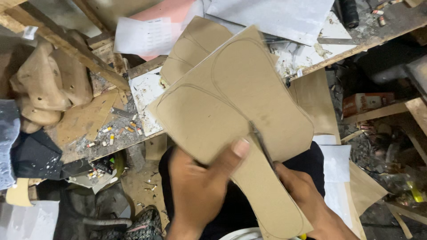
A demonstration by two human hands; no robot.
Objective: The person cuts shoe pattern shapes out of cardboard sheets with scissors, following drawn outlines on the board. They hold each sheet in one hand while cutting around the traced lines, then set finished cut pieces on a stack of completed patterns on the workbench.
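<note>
My left hand (200,186) grips a brown cardboard sheet (231,102) from below, thumb pressed on its upper face. Sole-shaped outlines are drawn on the sheet. My right hand (307,195) holds scissors (262,144) whose blades cut into the cardboard between two outlines. A long sole-shaped strip (271,200) hangs down toward my lap. The scissor handles are hidden under my fingers.
A cluttered wooden workbench (338,49) lies behind, with white papers (275,15), a pink sheet (164,13) and cardboard scraps. Wooden shoe lasts (44,84) sit at left. Small tubes and debris (115,133) litter the bench edge. A small box (367,103) rests at right.
</note>
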